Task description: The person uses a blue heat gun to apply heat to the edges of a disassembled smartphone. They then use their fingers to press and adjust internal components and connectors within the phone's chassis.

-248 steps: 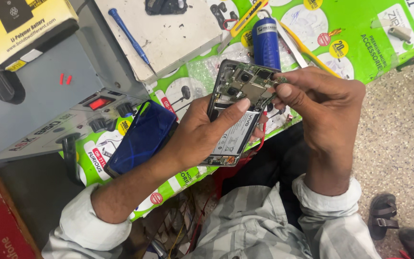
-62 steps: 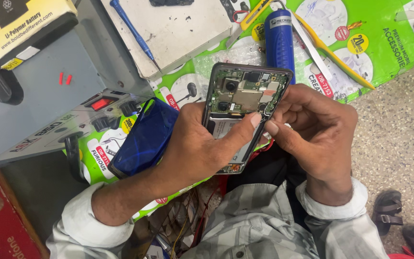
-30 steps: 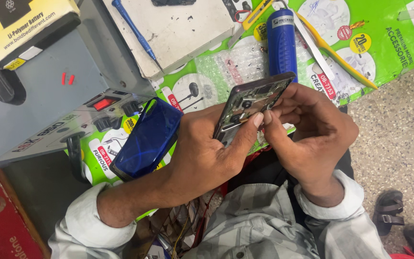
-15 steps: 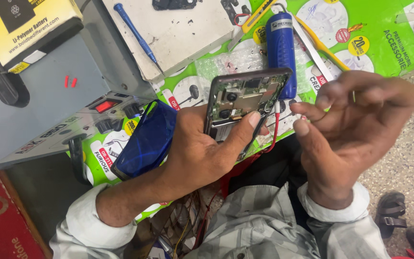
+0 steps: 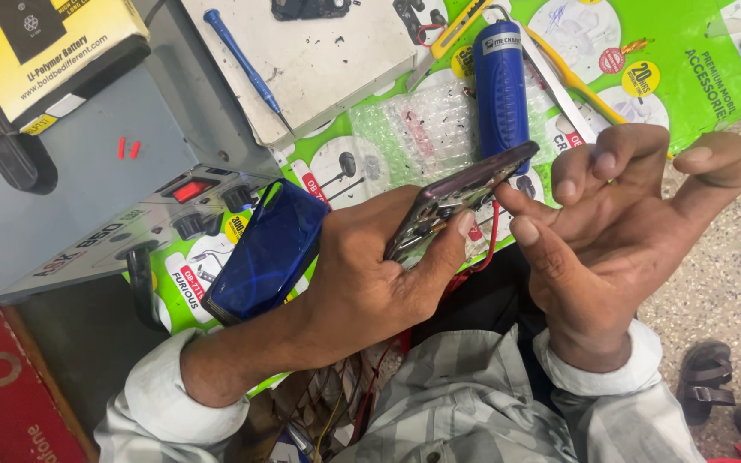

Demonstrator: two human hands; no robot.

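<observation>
On the bench [image 5: 713, 77], a grey power supply [image 5: 87, 214] fills the left edge. The left hand [image 5: 362, 266] has its grip clenched on an opened phone [image 5: 460, 201], tilted edge-on, perhaps backless. The right hand [image 5: 619, 223] is released, fingers spread beside it.

I see a speckled stone floor [image 5: 731, 283] at right, bright even light, and a tabletop [image 5: 696, 77] covered in green printed sheeting.

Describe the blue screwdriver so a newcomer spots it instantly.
Start at the white board at top centre. The blue screwdriver lies diagonally on its left part, tip toward the lower right. It is thin, unlike the fat blue cylinder on the green mat.
</observation>
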